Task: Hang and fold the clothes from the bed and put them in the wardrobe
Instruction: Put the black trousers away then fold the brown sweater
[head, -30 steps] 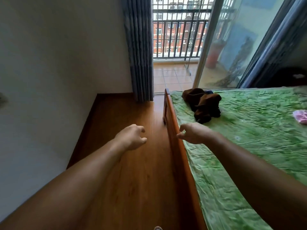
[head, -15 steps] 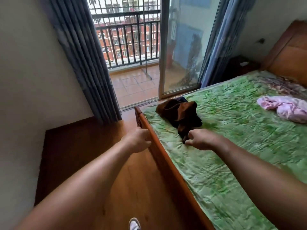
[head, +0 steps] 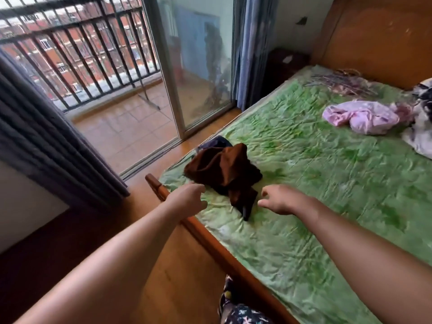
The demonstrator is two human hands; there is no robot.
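A crumpled brown garment lies at the near corner of the bed, which has a green sheet. A dark blue piece peeks out behind it. My left hand hovers just left of the brown garment, fingers loosely curled, holding nothing. My right hand hovers just right of the garment's lower end, fingers spread and relaxed, also empty. Farther up the bed lie a pink garment and a white patterned one.
The bed's wooden frame runs along the wooden floor. A grey curtain hangs at left beside the open balcony door. A wooden headboard stands at the far right.
My view has swung right and closer to the bed. Both hands have moved forward to either side of the brown garment, and the right hand's fingers have spread from a fist.
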